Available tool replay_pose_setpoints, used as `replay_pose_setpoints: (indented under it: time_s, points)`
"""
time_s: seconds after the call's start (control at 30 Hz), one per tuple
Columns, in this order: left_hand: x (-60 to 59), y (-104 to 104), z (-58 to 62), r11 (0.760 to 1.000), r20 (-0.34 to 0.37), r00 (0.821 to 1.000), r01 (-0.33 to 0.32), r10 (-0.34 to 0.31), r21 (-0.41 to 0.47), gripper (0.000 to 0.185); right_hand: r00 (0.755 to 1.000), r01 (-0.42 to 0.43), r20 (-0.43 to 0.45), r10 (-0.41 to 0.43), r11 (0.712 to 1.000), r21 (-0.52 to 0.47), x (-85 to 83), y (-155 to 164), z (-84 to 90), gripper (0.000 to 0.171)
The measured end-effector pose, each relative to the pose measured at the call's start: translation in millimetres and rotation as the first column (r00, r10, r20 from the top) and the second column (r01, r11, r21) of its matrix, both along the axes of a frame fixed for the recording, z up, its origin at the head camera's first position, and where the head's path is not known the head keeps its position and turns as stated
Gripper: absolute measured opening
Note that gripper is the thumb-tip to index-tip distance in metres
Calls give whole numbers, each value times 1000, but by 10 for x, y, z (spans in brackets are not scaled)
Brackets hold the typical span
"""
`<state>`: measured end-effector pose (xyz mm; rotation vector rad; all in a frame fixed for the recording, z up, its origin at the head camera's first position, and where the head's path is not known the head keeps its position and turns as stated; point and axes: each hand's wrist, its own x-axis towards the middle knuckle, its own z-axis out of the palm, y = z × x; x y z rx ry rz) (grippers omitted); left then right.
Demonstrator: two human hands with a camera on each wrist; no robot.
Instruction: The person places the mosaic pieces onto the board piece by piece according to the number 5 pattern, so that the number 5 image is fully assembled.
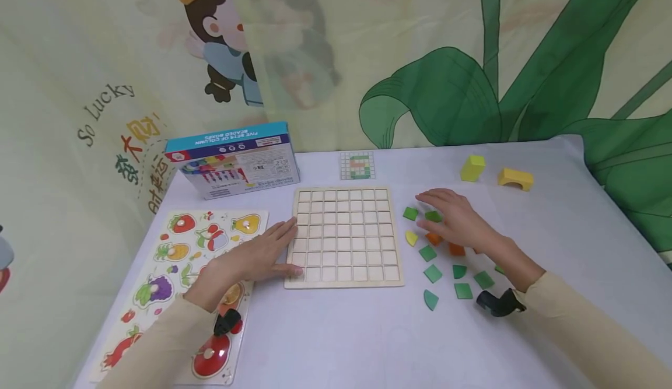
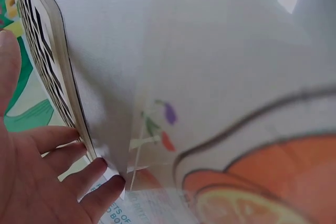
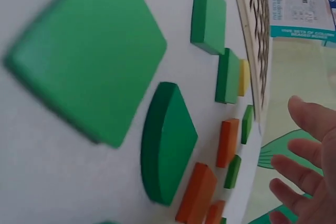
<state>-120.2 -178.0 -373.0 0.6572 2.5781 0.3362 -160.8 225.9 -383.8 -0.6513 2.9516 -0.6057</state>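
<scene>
The left hand (image 1: 252, 258) lies flat, steadying the empty grid board (image 1: 345, 236) on the table (image 1: 336, 330). The right hand (image 1: 457, 220), fingers spread, hovers over the green tiles (image 1: 433, 273) beside it; picking one seems next

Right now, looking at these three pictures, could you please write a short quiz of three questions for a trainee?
1. True or false: the wooden grid board has pieces in its cells.
2. Which hand rests against the board's edge? A) left hand B) right hand
3. Fill in: the right hand hovers over loose green and ____ pieces.

Key: 1 false, the cells are empty; 2 A; 3 orange.
</scene>
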Motion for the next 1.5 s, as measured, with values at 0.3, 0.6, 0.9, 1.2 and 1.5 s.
replay_pose_setpoints:
  time_s: [0.3,0.6,0.9,1.2,1.5]
  points:
    - [-12,22,-22,1000,24,1000,11,-11,-26,101,988,106,109,-111,993,45,-158,-80,-176,52]
    - [-21,-20,-4,1000,27,1000,13,-13,-7,106,992,113,46,-118,989,99,-234,-161,-183,41]
    - [-12,-12,-13,1000,25,1000,-10,10,-10,105,990,130,43,-135,987,96,-241,-199,-152,34]
    - [0,21,19,1000,12,1000,-10,10,-24,103,994,83,70,-85,996,33,-322,-310,-39,31]
    - [9,101,91,998,68,996,-51,52,-24,103,995,-37,89,45,996,-81,-473,-629,48,29]
